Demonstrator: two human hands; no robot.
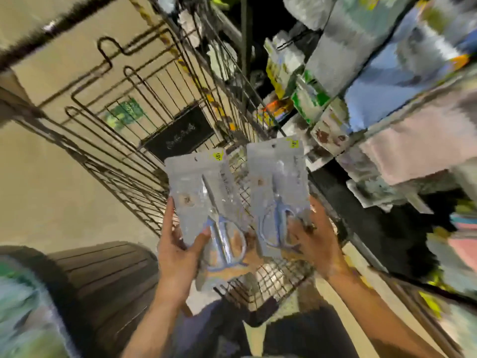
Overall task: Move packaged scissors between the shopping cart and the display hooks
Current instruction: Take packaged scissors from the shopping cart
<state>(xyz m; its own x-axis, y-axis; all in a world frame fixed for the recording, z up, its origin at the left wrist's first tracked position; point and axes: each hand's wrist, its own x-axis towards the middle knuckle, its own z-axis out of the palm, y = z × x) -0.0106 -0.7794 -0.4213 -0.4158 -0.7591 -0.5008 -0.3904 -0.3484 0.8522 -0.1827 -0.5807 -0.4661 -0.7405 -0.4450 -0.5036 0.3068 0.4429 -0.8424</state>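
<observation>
Left hand (178, 250) grips the lower part of one scissors package (206, 202): thumb across the front of the card, fingers curled behind its left edge. Right hand (316, 239) grips a second scissors package (277, 192) at its lower right, thumb laid over the front near the blue handles, fingers behind the card.

Both packages are held upright, side by side, just apart, above the wire basket of the shopping cart (124, 156). Each is a grey-silver backing card with a hang hole at the top and a small yellow sticker near the upper right corner. Blue-handled scissors with metal blades show through the front of each, tips pointing up. The left package sits slightly lower than the right one.

Cart mesh is visible between and below the packages. Inside the cart: a dark flat item (180, 136) with pale lettering (unreadable) and a green label (125, 112) near the far end.

To the right, shelves of packaged goods (361, 81), heavily blurred; individual products cannot be identified. A dark ribbed bin (103, 280) stands at lower left, beside the cart. Floor is beige. Frame is motion-blurred throughout
</observation>
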